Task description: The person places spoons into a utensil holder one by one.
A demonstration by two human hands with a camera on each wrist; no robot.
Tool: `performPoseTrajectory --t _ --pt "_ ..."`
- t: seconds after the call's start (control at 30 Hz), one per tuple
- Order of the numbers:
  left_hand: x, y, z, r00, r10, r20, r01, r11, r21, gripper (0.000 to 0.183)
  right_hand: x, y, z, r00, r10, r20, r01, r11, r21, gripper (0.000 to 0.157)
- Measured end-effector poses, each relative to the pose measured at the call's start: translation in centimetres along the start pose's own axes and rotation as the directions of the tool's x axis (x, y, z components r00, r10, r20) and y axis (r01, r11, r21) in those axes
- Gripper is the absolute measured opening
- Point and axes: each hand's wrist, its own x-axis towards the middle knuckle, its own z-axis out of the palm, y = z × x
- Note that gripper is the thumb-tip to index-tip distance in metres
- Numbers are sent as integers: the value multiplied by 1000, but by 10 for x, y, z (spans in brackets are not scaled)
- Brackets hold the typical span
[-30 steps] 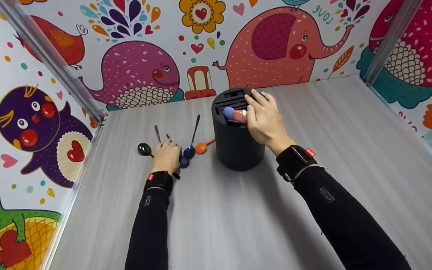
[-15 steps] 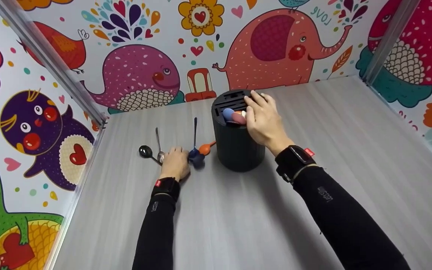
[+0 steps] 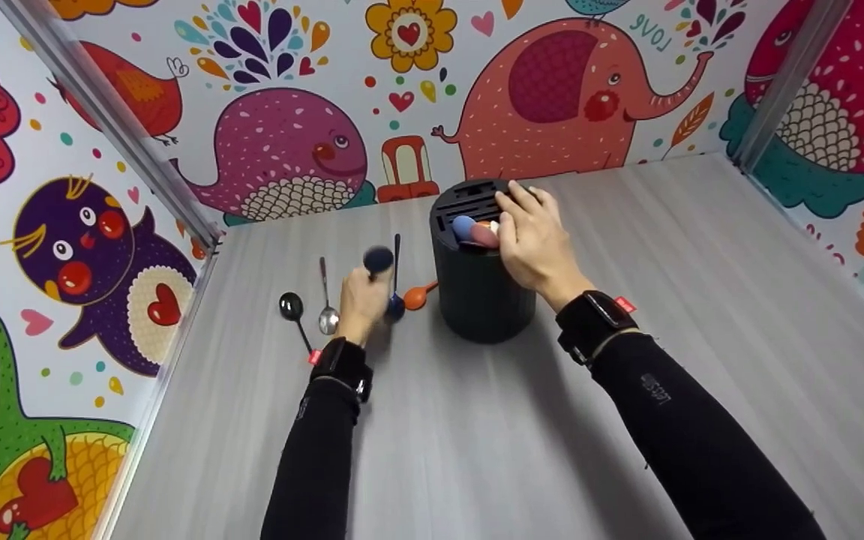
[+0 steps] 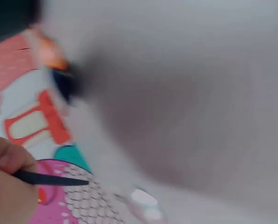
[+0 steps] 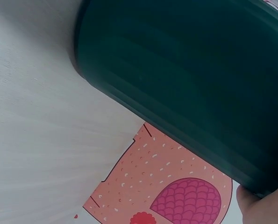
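Note:
My left hand (image 3: pixel 363 300) holds a dark blue spoon (image 3: pixel 378 259), its bowl raised above the fingers. In the left wrist view, the slim dark end of its handle (image 4: pixel 54 180) sticks out past the fingers. With fingers laid over the top edge, my right hand (image 3: pixel 537 244) grips the rim of a black, round knife block (image 3: pixel 483 292). The block stands upright, with slots in its lid. Out of its front opening show a blue spoon bowl (image 3: pixel 463 227) and a pink one (image 3: pixel 484 236), partly covered by the right hand.
On the grey table (image 3: pixel 432 450) left of the block lie a black spoon (image 3: pixel 291 306), a silver spoon (image 3: pixel 328 320), another blue spoon (image 3: pixel 395 307) and an orange spoon (image 3: pixel 416 298). Printed walls (image 3: pixel 282 142) stand behind and at both sides.
My left hand has moved right among the spoons, picked up a dark blue spoon and raised it off the table. The right hand stays on the block.

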Motion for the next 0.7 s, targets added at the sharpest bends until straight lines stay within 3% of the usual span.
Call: performPoseTrajectory --t 0.07,0.13,0.2,0.3,0.37,0.43,0.5,0.7 --pt "2 17 0 999 -28 -41 20 983 -181 52 -1 1 0 1000 5 2 -5 1000 3 50" --pt "5 34 0 997 -24 -70 -2 938 -346 53 -1 2 1 1000 8 5 -8 1000 6 50" --pt "8 53 -2 997 1 -71 -35 872 -488 54 -2 3 1 1000 11 3 -11 1000 6 50" --pt "11 84 -7 997 63 -44 -76 750 -656 55 -2 3 1 1000 16 -3 -16 1000 3 50" --pt "13 105 -13 994 106 -28 -92 668 -739 56 -3 3 1 1000 19 -3 -19 1000 2 50" --pt "13 125 -20 990 139 -26 -107 609 -786 57 -2 2 0 1000 19 2 -19 1000 1 50" --pt "13 144 -26 986 165 -35 -125 577 -807 57 -2 1 0 1000 18 7 -18 1000 2 51" --pt "10 189 -30 972 231 -38 -164 552 -818 56 -1 1 0 1000 21 11 -22 1000 5 51"
